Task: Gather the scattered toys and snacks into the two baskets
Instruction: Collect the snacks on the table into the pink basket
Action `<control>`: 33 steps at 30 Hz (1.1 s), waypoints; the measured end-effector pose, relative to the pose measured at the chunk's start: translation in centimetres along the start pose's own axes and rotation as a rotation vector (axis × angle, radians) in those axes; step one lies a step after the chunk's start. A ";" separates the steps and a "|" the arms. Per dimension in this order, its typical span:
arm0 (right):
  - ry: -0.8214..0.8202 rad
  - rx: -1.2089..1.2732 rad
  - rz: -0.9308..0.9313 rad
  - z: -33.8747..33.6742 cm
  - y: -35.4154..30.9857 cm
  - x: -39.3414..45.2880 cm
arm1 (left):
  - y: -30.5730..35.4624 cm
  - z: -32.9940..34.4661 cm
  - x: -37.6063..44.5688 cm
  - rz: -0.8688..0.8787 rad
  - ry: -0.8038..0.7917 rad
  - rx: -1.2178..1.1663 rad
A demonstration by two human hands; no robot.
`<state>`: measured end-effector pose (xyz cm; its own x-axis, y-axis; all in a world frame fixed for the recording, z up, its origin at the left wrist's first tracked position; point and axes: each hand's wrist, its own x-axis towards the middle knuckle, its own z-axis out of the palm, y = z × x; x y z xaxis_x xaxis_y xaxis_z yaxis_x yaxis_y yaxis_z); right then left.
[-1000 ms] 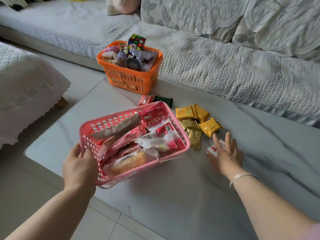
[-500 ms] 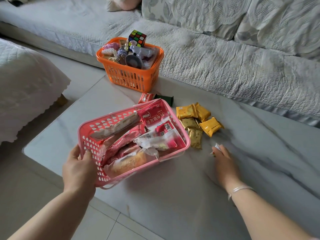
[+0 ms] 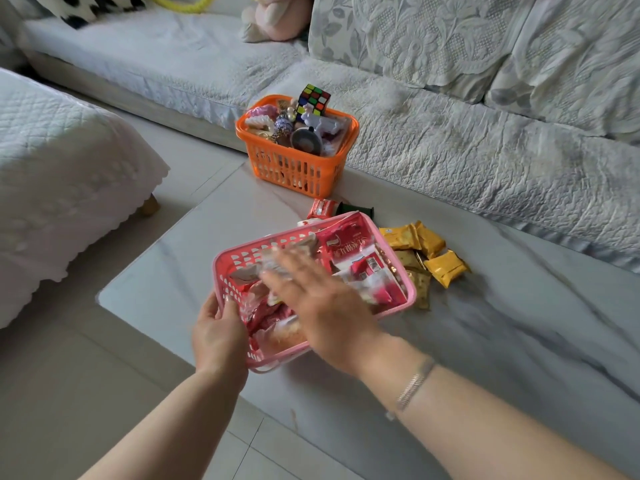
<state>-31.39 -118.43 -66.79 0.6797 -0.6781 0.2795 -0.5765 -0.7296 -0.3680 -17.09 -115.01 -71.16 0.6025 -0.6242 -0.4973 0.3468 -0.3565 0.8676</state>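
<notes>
Over the pink basket (image 3: 408, 299) my right hand (image 3: 322, 303) now hovers, fingers spread loose, having left the table (image 3: 519, 341) with the small packet, apparently dropped in. My left hand (image 3: 216, 336) still grips the rim. Two baskets; five yellow snack packs (image 3: 446, 268) and three small packets (image 3: 323, 208) remain outside.

Our right hand (image 3: 313, 299) is smeared by motion over the pink basket (image 3: 398, 308), so we cannot tell whether its fingers hold anything, and it hides the packets beneath. The basket's near corner sits behind our left hand (image 3: 216, 336). The plush toy (image 3: 273, 19) is cut off by the top edge.
</notes>
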 end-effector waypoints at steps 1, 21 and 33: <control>-0.145 -0.040 -0.003 0.8 -0.9 1.4 | -0.1 0.0 0.1 0.010 -0.005 0.005; -0.054 -0.227 0.089 -1.2 0.7 5.1 | 1.8 -1.9 2.0 0.005 0.041 -0.007; -0.265 -0.291 0.906 1.9 17.6 -3.9 | 4.8 1.3 2.9 0.057 0.087 -0.085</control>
<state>-43.30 -128.46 -76.02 -0.0149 -0.9752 -0.2210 -0.9940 0.0383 -0.1021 -14.61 -119.38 -68.44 0.6817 -0.5778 -0.4488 0.3677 -0.2597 0.8929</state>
